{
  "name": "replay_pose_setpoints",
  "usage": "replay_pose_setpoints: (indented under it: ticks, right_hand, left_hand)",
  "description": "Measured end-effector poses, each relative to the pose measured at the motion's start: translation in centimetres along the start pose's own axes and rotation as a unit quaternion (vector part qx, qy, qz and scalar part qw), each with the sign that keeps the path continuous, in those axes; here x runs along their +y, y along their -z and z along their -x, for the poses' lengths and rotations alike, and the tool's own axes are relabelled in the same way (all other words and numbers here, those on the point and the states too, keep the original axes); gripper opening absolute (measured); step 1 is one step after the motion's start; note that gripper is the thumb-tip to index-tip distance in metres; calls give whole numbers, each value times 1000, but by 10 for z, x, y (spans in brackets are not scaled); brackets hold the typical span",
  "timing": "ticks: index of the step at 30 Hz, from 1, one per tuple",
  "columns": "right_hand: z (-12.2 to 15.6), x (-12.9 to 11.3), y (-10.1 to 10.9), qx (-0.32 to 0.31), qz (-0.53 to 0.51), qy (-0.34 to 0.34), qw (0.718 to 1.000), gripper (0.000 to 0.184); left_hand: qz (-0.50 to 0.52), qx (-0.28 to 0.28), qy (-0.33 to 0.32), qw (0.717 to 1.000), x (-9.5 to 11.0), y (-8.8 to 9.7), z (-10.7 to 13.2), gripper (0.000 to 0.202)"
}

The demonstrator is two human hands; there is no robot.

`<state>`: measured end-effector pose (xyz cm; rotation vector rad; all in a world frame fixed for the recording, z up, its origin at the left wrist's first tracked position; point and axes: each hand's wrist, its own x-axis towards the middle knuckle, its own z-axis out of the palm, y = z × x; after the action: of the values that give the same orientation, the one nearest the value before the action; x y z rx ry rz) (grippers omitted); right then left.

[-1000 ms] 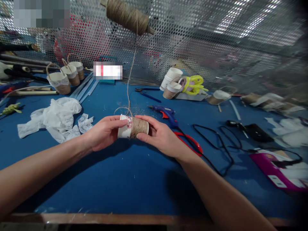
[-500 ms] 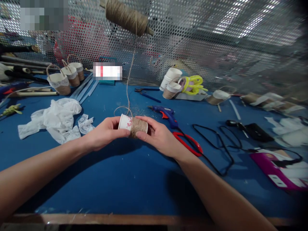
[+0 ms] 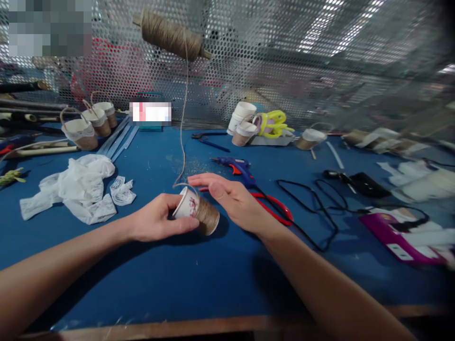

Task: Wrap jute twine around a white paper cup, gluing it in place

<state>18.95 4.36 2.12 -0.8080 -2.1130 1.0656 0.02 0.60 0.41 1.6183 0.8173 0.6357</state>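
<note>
A left hand point(image 3: 156, 220) grips a twine-wrapped paper cup point(image 3: 196, 215) just above the blue table point(image 3: 199, 279), near a glue gun point(image 3: 236, 168); the right hand point(image 3: 231, 199) hovers beside it, fingers loose, holding nothing.

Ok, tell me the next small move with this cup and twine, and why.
Probably pinch the twine strand with the right hand, just above the paper cup. The left hand alone grips the cup, tilted, its base end wound in twine. The right hand hovers open beside it, and the strand runs unguided from the cup up to the spool.
</note>
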Motion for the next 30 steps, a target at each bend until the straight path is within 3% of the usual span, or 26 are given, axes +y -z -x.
replay_pose_setpoints:
  ticks: [5,10,12,15,17,23,30]
  right_hand:
    - [2,-10,-10,-33,17,23,999,24]
    - [-1,-1,-11,14,-127,-71,989,22]
    - [-2,4,-10,38,-124,-121,984,21]
    - [-3,4,-8,20,-77,-162,984,26]
    - [-2,2,-9,4,-87,-151,985,24]
    - [-2,-2,-17,-23,-116,-124,985,16]
    - [-8,-4,-22,-29,-104,-89,990,11]
  left_hand:
    - [-29,6,-44,999,0,-5,-2,29]
    - [14,0,-65,998,-3,-8,-1,34]
    - [72,22,-40,996,-4,-8,-1,36]
    - [135,78,6,988,-5,-9,-2,41]
    - [149,91,21,984,-6,-9,-2,41]
    - [159,30,34,986,-8,-10,-3,42]
    - [86,5,49,995,-8,-11,-5,44]
